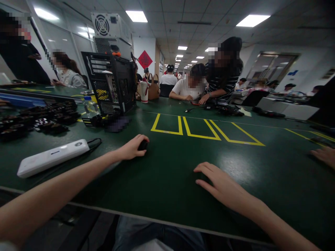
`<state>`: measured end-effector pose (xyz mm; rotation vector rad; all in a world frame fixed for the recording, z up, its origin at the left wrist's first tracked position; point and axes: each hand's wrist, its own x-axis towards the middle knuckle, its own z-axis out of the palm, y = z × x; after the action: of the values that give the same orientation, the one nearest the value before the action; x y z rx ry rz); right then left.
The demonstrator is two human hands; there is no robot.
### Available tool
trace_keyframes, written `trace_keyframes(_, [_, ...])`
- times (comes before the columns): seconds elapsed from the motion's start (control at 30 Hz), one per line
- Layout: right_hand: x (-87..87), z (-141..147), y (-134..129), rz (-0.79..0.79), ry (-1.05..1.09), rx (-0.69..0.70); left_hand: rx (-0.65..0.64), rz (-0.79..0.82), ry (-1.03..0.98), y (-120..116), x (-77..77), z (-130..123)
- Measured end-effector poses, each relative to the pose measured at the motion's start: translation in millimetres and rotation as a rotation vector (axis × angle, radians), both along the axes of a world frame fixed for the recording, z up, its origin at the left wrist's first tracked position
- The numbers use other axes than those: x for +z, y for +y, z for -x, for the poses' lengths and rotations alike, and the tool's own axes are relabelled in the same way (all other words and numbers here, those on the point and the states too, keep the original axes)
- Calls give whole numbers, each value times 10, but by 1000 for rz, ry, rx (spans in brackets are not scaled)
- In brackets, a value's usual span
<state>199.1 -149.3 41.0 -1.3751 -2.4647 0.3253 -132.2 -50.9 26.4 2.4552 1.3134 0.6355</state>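
Note:
My left hand (133, 148) is closed around a small black rounded object (143, 144) on the green tabletop (167, 181); its exact kind I cannot make out. To the right, my right hand (213, 179) rests low over the table, fingers apart and slightly curved, with no held thing visible. Beyond the hands, yellow tape (167, 132) marks several box outlines on the surface. Left of my left hand lies a long white device (53, 157) with a black cable (95, 143).
A black computer case (115, 82) stands back left with power supplies (111, 26) on top. Beside it are a clear bottle (91, 107), a white cup (144, 92) and dark parts (49, 116). Two people work across the table; another person's hand (324, 156) reaches in at right.

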Motion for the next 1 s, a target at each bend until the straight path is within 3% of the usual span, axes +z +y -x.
trace_keyframes(0.13, [-31, 180, 674, 71, 170, 5, -81, -47, -130, 562, -112, -702])
trace_keyframes(0.23, [-132, 292, 1210, 158, 395, -135, -99, -76, -202, 823, -192, -1118])
trace_keyframes(0.4, [-275, 395, 1737, 337, 776, -296, -177, -59, -278, 984, -257, -1361])
trace_keyframes(0.6, [-351, 403, 1864, 532, 1040, -292, -170, -50, -251, 992, -258, -1335])
trace_keyframes(0.77, [-315, 424, 1804, 479, 1033, -303, 0, -155, -175, 909, -246, -1371])
trace_keyframes(1.0, [-300, 440, 1725, 435, 1020, -275, -31, 54, -319, 913, -229, -1271])
